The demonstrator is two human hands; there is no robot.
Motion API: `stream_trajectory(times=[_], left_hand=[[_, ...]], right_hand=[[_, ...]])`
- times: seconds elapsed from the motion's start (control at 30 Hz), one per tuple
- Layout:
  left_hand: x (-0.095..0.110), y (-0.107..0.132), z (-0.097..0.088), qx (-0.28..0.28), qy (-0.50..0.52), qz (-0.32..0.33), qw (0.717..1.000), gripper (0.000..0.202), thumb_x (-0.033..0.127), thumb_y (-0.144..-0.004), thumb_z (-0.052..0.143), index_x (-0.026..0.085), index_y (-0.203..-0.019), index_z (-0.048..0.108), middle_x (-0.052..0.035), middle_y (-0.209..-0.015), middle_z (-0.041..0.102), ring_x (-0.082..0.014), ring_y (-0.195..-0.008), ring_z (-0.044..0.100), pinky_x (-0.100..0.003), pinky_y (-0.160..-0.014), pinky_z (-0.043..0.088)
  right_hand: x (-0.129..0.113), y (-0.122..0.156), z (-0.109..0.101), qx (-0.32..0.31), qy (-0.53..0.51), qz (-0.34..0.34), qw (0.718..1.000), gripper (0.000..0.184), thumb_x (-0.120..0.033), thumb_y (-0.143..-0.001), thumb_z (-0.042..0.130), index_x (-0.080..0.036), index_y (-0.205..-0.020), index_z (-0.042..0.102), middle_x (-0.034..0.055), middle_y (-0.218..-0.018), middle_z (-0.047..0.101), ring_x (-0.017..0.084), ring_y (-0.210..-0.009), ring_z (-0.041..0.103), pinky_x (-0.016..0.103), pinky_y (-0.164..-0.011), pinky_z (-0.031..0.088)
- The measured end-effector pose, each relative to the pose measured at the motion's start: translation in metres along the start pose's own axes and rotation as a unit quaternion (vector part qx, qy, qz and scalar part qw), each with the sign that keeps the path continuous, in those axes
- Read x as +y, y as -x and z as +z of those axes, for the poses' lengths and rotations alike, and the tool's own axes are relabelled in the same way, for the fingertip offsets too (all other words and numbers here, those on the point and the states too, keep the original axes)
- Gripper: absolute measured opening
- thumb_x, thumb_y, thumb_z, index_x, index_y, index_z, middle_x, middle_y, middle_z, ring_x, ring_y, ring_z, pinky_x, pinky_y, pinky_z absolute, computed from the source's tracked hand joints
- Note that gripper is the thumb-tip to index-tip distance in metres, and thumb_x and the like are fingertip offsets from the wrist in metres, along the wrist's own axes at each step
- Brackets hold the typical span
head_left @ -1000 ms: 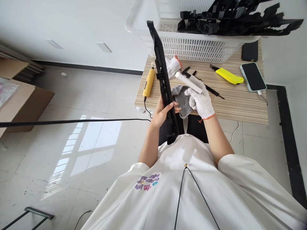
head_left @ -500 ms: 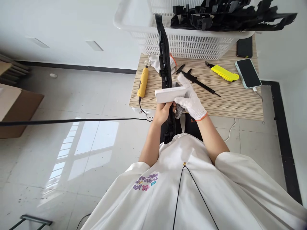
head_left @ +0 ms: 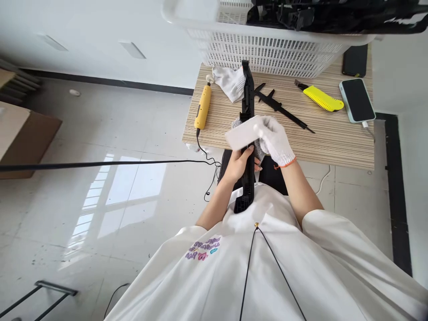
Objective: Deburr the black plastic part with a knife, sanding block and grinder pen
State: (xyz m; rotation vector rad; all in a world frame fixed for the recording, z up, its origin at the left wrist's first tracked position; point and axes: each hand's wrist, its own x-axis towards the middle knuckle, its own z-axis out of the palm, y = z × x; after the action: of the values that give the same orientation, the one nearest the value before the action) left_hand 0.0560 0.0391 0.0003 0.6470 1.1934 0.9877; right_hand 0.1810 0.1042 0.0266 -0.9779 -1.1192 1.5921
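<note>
My bare left hand [head_left: 238, 164] is wrapped round a long black plastic trim piece [head_left: 248, 98], whose lower end rests close to my shirt. In its white knit glove, my right hand [head_left: 273, 139] pinches the right end of a flat white rectangular block [head_left: 241, 134]. The block lies across the trim piece and hides part of it; whether they touch I cannot tell. A grey speckled cloth [head_left: 258, 150] shows behind the trim piece, between my hands; what holds it is hidden.
On the wood-grain table [head_left: 334, 145] lie a yellow corded tool [head_left: 203, 107], a white glove [head_left: 230, 83], a black caliper [head_left: 281, 108], a yellow utility knife [head_left: 323, 98] and two phones [head_left: 357, 100]. A white basket [head_left: 267, 51] with black parts stands behind.
My right hand's fingers have closed on the white block, which is now tilted with its right end higher. The trim piece's far end has come down and nearer. The view has shifted slightly.
</note>
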Motion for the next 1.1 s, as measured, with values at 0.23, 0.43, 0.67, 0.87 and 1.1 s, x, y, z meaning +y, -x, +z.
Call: stream_trajectory(times=[0.23, 0.43, 0.67, 0.87, 1.1], left_hand=[[-0.005, -0.009, -0.004, -0.011, -0.015, 0.039, 0.999, 0.035, 0.051, -0.083, 0.073, 0.022, -0.088, 0.056, 0.0027, -0.057, 0.063, -0.0157, -0.042, 0.059, -0.028, -0.043, 0.051], [-0.009, -0.011, -0.006, -0.046, 0.005, 0.080, 0.996, 0.031, 0.047, -0.086, 0.071, 0.022, -0.092, 0.054, 0.0053, -0.056, 0.060, -0.0133, -0.040, 0.054, -0.026, -0.041, 0.048], [-0.008, -0.011, -0.006, -0.061, 0.002, 0.089, 0.994, 0.032, 0.047, -0.086, 0.070, 0.022, -0.091, 0.052, 0.0069, -0.056, 0.056, -0.0098, -0.041, 0.052, -0.023, -0.043, 0.046], [-0.006, -0.010, -0.009, -0.078, -0.002, 0.083, 0.993, 0.034, 0.050, -0.086, 0.071, 0.022, -0.092, 0.052, 0.0065, -0.058, 0.058, -0.0102, -0.042, 0.054, -0.024, -0.044, 0.050], [-0.007, -0.011, -0.014, -0.062, -0.026, 0.022, 0.997, 0.043, 0.060, -0.083, 0.071, 0.020, -0.086, 0.057, 0.0010, -0.057, 0.063, -0.0181, -0.047, 0.065, -0.030, -0.047, 0.057]], right_hand=[[0.002, 0.003, -0.004, 0.059, 0.042, -0.011, 0.997, 0.045, -0.064, -0.080, 0.071, -0.023, -0.090, 0.056, -0.0098, -0.051, 0.045, 0.006, -0.032, 0.036, 0.020, -0.029, 0.025], [0.003, -0.004, -0.011, 0.088, 0.050, -0.007, 0.995, 0.042, -0.063, -0.083, 0.068, -0.023, -0.085, 0.054, -0.0092, -0.048, 0.044, 0.007, -0.032, 0.039, 0.019, -0.029, 0.026], [0.000, 0.003, -0.002, 0.070, 0.047, -0.007, 0.996, 0.042, -0.062, -0.083, 0.069, -0.023, -0.089, 0.055, -0.0091, -0.051, 0.045, 0.006, -0.035, 0.038, 0.018, -0.030, 0.027], [0.005, 0.001, -0.003, 0.054, 0.064, -0.017, 0.996, 0.043, -0.064, -0.083, 0.067, -0.024, -0.095, 0.057, -0.0070, -0.057, 0.050, 0.006, -0.037, 0.040, 0.019, -0.032, 0.030], [0.012, 0.002, -0.003, 0.045, 0.114, -0.052, 0.991, 0.051, -0.065, -0.091, 0.056, -0.028, -0.127, 0.056, -0.0012, -0.081, 0.061, 0.008, -0.043, 0.042, 0.022, -0.035, 0.032]])
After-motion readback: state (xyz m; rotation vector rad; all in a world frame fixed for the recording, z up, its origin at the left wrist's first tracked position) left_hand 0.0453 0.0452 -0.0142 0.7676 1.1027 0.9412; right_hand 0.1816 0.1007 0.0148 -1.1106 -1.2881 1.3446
